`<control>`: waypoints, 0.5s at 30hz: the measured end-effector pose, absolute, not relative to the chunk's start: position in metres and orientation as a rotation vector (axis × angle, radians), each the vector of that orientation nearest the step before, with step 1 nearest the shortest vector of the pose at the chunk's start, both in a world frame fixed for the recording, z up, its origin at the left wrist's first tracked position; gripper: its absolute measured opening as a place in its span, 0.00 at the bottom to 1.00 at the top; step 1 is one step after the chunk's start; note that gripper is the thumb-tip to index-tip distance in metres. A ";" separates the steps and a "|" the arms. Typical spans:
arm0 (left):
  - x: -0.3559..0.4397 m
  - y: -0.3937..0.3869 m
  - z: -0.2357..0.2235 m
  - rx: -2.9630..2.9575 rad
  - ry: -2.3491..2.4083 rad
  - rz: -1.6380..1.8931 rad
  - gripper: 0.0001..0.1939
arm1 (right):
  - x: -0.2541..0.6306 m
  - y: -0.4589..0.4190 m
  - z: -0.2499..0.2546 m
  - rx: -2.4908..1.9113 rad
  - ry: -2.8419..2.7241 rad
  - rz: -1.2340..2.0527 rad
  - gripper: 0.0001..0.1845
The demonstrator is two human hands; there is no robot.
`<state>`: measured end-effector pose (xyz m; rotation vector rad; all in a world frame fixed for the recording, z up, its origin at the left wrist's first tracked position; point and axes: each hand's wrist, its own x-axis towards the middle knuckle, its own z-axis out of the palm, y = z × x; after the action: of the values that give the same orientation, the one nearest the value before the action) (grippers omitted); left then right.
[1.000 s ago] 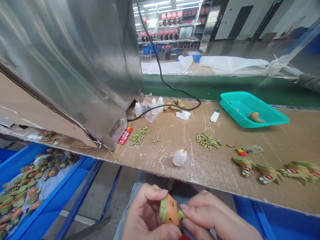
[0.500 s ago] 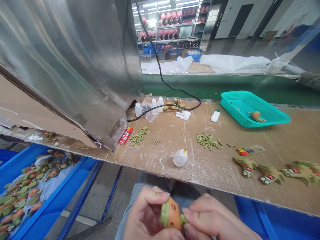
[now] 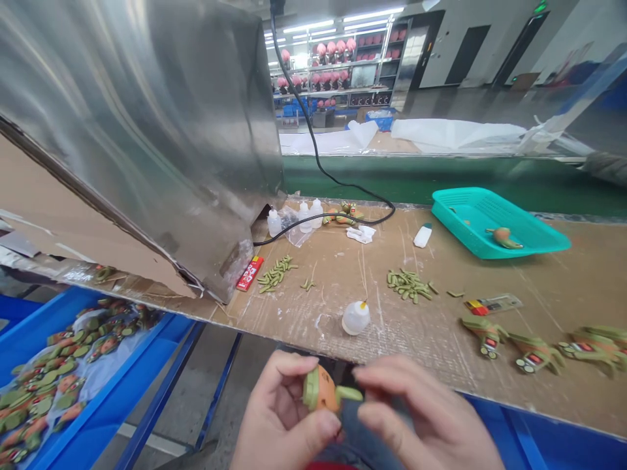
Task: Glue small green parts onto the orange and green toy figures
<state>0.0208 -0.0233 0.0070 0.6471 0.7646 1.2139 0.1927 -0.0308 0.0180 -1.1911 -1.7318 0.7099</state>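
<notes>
Two bare hands work just below the near edge of a brown cardboard-topped workbench (image 3: 441, 261), the landmark for every place listed here.

Far left, below the bench: a blue plastic bin (image 3: 110, 390) heaped with green-and-orange moulded figures (image 3: 63, 365). Behind the bench's left part: a curved stainless-steel panel (image 3: 137, 143). On the bench's left part: a red printed packet (image 3: 249, 273) and a loose pile of small green moulded pieces (image 3: 275, 274).

Below the near edge, centre: the left hand (image 3: 279, 408), fingers curled and clamped around a rounded orange body with a green rim (image 3: 321, 390). A slim green stub (image 3: 345, 393) projects from the body's right side. The right hand (image 3: 416, 408) is raised beside the stub, thumb and fingers spread apart and seemingly off it. On the bench just above them: a white plastic squeeze bottle with a yellow nozzle (image 3: 355, 318).

Far right, on the bench: a teal plastic tray (image 3: 509, 253) and a row of assembled green-and-orange figures (image 3: 533, 354).

Judged from the pose, the step in hand is fitting the stub to the body; the join looks to call for a check of its seating.
</notes>
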 end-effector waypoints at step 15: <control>0.003 -0.019 0.011 0.488 0.636 1.003 0.14 | 0.195 -0.009 -0.004 -1.339 -1.442 0.860 0.19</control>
<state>0.0033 -0.0187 0.0110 0.4879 0.6356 1.0030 0.1952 -0.0089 -0.0042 -1.3393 -1.4417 0.8600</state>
